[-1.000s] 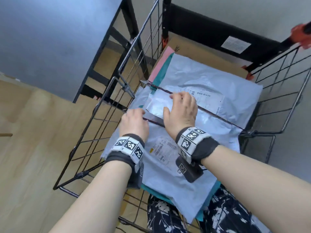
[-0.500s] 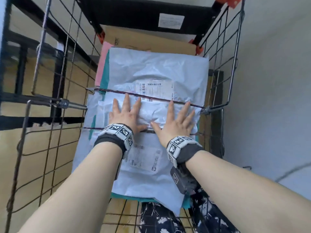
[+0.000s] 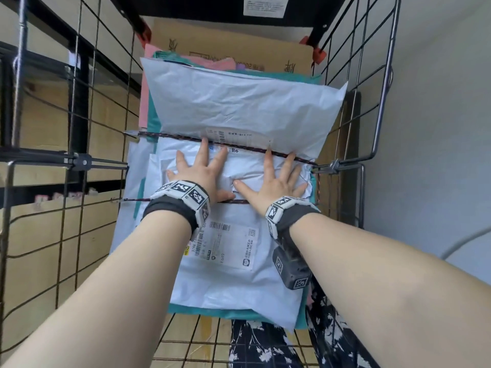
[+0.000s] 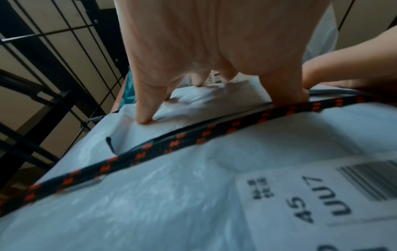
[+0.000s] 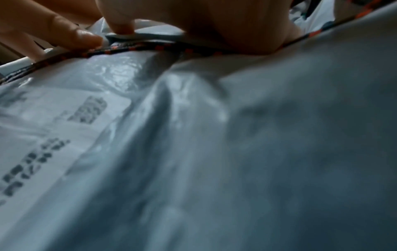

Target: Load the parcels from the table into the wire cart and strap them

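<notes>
A stack of parcels lies in the wire cart (image 3: 382, 83): a white mailer (image 3: 239, 107) at the far end, a second white mailer (image 3: 228, 272) with a label near me, teal and pink ones beneath. Two black-and-orange cords cross the stack, the far cord (image 3: 175, 136) and the near cord (image 3: 132, 200) (image 4: 193, 137) (image 5: 137, 48). My left hand (image 3: 202, 168) (image 4: 214, 42) and right hand (image 3: 279, 179) (image 5: 193, 22) press flat, fingers spread, on the white mailers between the two cords. The fingertips reach the far cord.
A flat cardboard box (image 3: 239, 46) stands at the cart's far end under a black panel with a white label. Black shelving (image 3: 77, 102) with cardboard boxes stands beyond the left wire wall. A pale wall is on the right. Patterned dark clothing (image 3: 255, 343) shows below the cart's near edge.
A second ago my left hand was curled by the near cord and my right lay on the mailer. Both hands now lie flat and spread, farther up the stack.
</notes>
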Available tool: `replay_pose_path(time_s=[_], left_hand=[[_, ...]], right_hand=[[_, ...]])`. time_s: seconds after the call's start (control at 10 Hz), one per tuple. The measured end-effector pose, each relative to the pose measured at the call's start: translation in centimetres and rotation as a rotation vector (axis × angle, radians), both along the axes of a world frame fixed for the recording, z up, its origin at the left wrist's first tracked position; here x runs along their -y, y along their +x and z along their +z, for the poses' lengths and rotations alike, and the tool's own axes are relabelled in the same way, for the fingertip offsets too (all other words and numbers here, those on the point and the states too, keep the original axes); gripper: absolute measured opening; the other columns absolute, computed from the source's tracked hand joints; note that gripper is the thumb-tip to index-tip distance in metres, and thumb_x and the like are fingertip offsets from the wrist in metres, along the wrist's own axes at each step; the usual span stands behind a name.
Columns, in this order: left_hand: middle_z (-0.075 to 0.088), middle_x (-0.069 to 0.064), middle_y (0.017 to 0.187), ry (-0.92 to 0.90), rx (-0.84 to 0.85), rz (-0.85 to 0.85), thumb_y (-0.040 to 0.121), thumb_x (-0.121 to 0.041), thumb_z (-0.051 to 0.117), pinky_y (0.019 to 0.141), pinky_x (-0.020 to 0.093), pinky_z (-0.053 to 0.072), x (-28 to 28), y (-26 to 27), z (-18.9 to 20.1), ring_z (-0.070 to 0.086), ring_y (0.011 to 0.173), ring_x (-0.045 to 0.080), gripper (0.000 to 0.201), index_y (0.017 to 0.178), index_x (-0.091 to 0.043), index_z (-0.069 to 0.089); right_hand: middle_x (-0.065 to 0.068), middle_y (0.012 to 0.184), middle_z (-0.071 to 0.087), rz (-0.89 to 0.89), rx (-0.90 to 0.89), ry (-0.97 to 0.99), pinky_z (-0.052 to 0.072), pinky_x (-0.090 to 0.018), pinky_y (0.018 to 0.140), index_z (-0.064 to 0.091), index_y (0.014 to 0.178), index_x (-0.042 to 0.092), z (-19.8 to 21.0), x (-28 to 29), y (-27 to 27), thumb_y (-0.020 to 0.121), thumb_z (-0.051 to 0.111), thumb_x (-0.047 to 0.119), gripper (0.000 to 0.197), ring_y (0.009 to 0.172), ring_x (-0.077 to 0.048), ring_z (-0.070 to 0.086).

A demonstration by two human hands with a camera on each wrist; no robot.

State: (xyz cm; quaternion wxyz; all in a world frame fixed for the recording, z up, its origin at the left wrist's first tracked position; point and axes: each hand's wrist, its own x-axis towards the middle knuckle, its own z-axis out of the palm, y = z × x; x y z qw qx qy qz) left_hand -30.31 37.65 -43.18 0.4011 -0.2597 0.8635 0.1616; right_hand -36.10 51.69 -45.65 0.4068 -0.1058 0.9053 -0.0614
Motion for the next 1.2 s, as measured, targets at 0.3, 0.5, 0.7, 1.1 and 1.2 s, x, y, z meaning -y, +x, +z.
replay_pose_path(time_s=[0.3,0.5,0.7,1.1,1.2], left_hand=[[-0.028,-0.011,0.154,-0.043,0.014,-0.035,0.058,-0.076,0.066,0.109,0.066,0.015,-0.7,0.6,-0.5,-0.009,0.142,0.045,0.125,0.146,-0.043,-0.016],[-0.030,-0.010,0.153,-0.063,0.006,-0.033,0.059,-0.078,0.063,0.108,0.068,0.013,-1.1,0.8,-1.3,-0.013,0.141,0.046,0.126,0.145,-0.040,-0.020],[-0.026,-0.012,0.154,-0.038,-0.016,-0.009,0.065,-0.073,0.063,0.114,0.061,0.011,-1.1,2.0,0.7,-0.015,0.143,0.038,0.121,0.147,-0.035,-0.016],[0.016,0.005,0.157,-0.093,-0.198,0.050,0.093,-0.044,0.049,0.112,0.044,0.031,0.9,5.8,9.6,0.026,0.140,0.028,0.065,0.146,-0.015,0.025],[0.024,0.007,0.154,-0.118,-0.268,0.045,0.096,-0.041,0.046,0.109,0.045,0.035,1.0,6.1,12.0,0.032,0.137,0.028,0.057,0.143,-0.013,0.032]], right_hand=[[-0.017,0.150,-0.034,0.054,-0.051,0.022,-0.007,-0.062,0.112,-0.018,0.148,0.034,-0.4,0.0,0.5,0.071,0.032,0.086,0.105,0.142,-0.040,-0.022],[-0.019,0.149,-0.036,0.097,-0.069,0.063,-0.008,-0.062,0.110,-0.023,0.147,0.033,-0.7,0.1,0.5,0.072,0.028,0.086,0.105,0.141,-0.041,-0.023],[-0.019,0.151,-0.032,0.092,-0.019,0.100,-0.003,-0.063,0.110,-0.014,0.150,0.031,2.1,0.8,0.3,0.074,0.036,0.083,0.105,0.142,-0.041,-0.020],[-0.018,0.151,0.021,0.071,-0.172,-0.045,0.022,-0.046,0.111,0.030,0.143,0.012,11.3,2.0,2.7,0.088,0.044,0.060,0.074,0.141,-0.036,0.014],[-0.017,0.142,0.036,0.024,-0.200,-0.114,0.029,-0.042,0.106,0.039,0.136,0.011,14.1,2.7,2.9,0.089,0.045,0.058,0.066,0.132,-0.034,0.030]])
